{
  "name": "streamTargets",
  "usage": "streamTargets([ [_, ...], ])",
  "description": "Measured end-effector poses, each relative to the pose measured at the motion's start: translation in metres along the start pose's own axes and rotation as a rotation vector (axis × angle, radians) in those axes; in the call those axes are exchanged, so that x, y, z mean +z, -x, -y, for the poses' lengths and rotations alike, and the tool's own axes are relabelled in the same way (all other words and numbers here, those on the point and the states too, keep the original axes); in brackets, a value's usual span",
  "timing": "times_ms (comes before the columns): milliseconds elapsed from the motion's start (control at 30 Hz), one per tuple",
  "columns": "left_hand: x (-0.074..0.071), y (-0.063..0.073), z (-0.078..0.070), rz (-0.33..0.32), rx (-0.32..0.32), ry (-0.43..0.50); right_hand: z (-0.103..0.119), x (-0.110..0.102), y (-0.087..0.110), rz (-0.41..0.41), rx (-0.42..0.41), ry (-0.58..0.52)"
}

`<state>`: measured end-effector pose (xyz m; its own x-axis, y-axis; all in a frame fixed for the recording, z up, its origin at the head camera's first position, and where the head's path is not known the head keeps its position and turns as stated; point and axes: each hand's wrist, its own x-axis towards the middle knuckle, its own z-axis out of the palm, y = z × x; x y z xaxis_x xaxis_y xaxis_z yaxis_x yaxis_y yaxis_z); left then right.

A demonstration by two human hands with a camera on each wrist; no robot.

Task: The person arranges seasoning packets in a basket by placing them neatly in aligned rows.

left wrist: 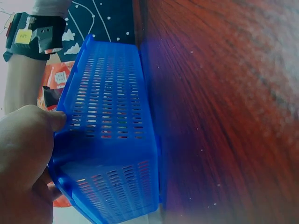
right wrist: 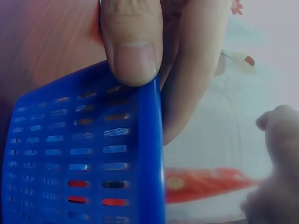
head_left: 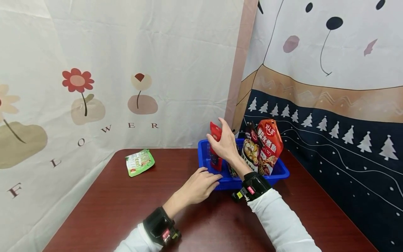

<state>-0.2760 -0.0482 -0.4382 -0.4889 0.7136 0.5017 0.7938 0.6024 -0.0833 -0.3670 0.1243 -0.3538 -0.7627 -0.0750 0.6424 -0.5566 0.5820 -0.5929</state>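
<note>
A blue plastic basket (head_left: pixel 202 155) with slotted sides sits on the table. My left hand (head_left: pixel 200 184) grips its near left corner, thumb (right wrist: pixel 135 63) outside the rim and fingers over the inside. Above the basket's left part, my right hand (head_left: pixel 225 143) has thumb and fingers spread. A red packet (head_left: pixel 215 159) stands upright inside the left end, its top between those spread fingers without being pinched. To the right stand a black food pouch (head_left: pixel 251 150) with a picture of a dish and a taller red-orange pouch (head_left: pixel 270 143). The right forearm partly hides the basket's middle.
A green and white pouch (head_left: pixel 140 162) lies flat at the table's back left. The dark red wooden table (head_left: pixel 151 196) meets a pale printed curtain (head_left: pixel 176 70) at the back and a dark tree-patterned cloth (head_left: pixel 355 157) on the right.
</note>
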Motion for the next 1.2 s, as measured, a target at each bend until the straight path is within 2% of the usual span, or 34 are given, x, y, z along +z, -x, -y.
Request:
streamTargets([
  [133, -0.001, -0.001, 0.005, -0.014, -0.018, 0.107, 0.004, -0.005, 0.005, -0.007, -0.136, 0.023],
  [233, -0.009, -0.002, 0.011, -0.077, -0.02, 0.193, 0.009, -0.007, 0.01, -0.02, -0.206, 0.03],
  [367, -0.025, -0.001, 0.025, -0.208, -0.019, 0.248, 0.018, -0.01, 0.016, -0.018, -0.231, 0.023],
  [467, -0.04, 0.005, 0.039, -0.272, -0.055, 0.257, 0.025, -0.01, 0.021, 0.004, -0.227, 0.006],
  [700, -0.072, 0.042, 0.083, -0.346, -0.242, 0.216, 0.042, 0.003, 0.032, 0.069, -0.239, -0.022],
  [867, -0.093, 0.074, 0.12, -0.374, -0.411, 0.207, 0.058, 0.023, 0.037, 0.132, -0.259, -0.052],
  [1000, -0.103, 0.095, 0.144, -0.383, -0.538, 0.222, 0.067, 0.043, 0.038, 0.224, -0.208, -0.097],
  [1200, -0.107, 0.12, 0.169, -0.369, -0.656, 0.232, 0.075, 0.077, 0.039, 0.364, -0.084, -0.133],
])
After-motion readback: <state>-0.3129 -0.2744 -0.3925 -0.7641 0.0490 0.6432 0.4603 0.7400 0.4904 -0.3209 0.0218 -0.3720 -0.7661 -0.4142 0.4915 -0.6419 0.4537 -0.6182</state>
